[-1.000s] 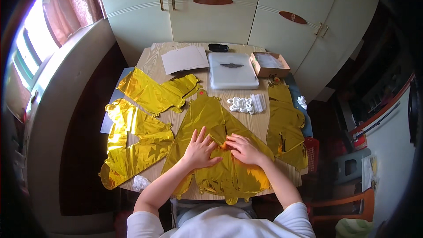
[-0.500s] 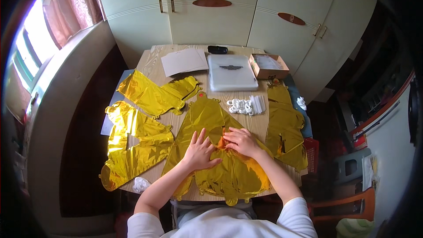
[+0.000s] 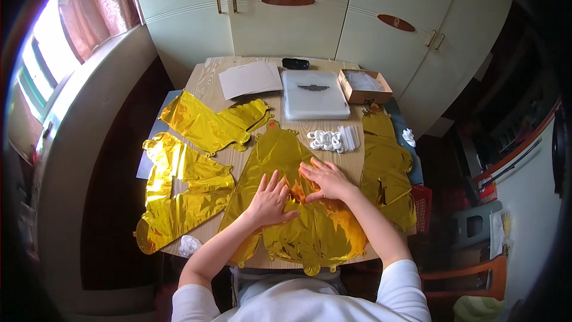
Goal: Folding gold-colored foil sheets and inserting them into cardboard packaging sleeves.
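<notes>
A flat, gold foil balloon (image 3: 275,152) lies on the table in front of me, creased in the middle, with small tabs along its edge. My left hand (image 3: 268,203) rests on it, palm down, fingers spread. On the other side of the crease, my right hand (image 3: 326,180) also lies on the foil with its fingers stretched out. Neither hand grips anything. More gold foil pieces lie around it: one at the far left (image 3: 205,125), a second at the near left (image 3: 193,203), and another along the right side (image 3: 384,158).
Beyond the balloon lie white coiled cords (image 3: 325,140) beside thin white sticks (image 3: 350,138). Farther back are cardboard sheets (image 3: 250,80), a clear plastic stack (image 3: 316,107), a black case (image 3: 295,64) and an open box (image 3: 365,96). A crumpled white piece (image 3: 189,245) sits at the near left edge.
My right hand has slid away from me over the foil, and its bent fingers have straightened and spread. The left hand stays nearly in place.
</notes>
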The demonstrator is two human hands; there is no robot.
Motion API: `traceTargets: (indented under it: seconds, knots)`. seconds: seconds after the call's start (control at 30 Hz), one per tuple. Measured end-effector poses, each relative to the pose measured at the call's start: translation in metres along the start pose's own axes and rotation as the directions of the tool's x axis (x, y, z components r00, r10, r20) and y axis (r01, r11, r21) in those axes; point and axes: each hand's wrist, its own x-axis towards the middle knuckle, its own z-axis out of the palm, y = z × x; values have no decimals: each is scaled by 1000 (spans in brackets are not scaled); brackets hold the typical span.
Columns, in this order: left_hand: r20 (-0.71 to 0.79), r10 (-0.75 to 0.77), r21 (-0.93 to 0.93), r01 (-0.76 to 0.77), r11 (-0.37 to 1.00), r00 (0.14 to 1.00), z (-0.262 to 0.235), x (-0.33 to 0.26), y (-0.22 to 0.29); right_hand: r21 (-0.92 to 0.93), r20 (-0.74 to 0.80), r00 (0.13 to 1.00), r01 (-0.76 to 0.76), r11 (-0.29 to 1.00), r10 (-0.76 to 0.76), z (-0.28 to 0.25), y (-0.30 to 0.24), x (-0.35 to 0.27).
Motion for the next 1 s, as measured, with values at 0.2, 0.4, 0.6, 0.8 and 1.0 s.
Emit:
traceTargets:
  seconds: [0.2,0.4,0.6,0.8,1.0]
  knots:
    - [222,-56,-1,58,998,973,-60,32,16,-23,9,1000,-17,1000,17,-3,-1,-3]
    - [153,243,-102,-229,968,958,-16,37,12,-88,-6,1000,-9,996,9,2,-1,2]
    - [104,175,-127,-162,979,979,-3,42,-3,-17,75,995,-59,998,60,-12,-8,-1]
    - [116,157,-86,-148,985,981,5,35,-3,19,49,997,-53,998,52,-9,-7,-2]
    - [149,155,-79,-145,986,977,4,34,-3,-27,28,998,-59,998,60,-13,-15,-13]
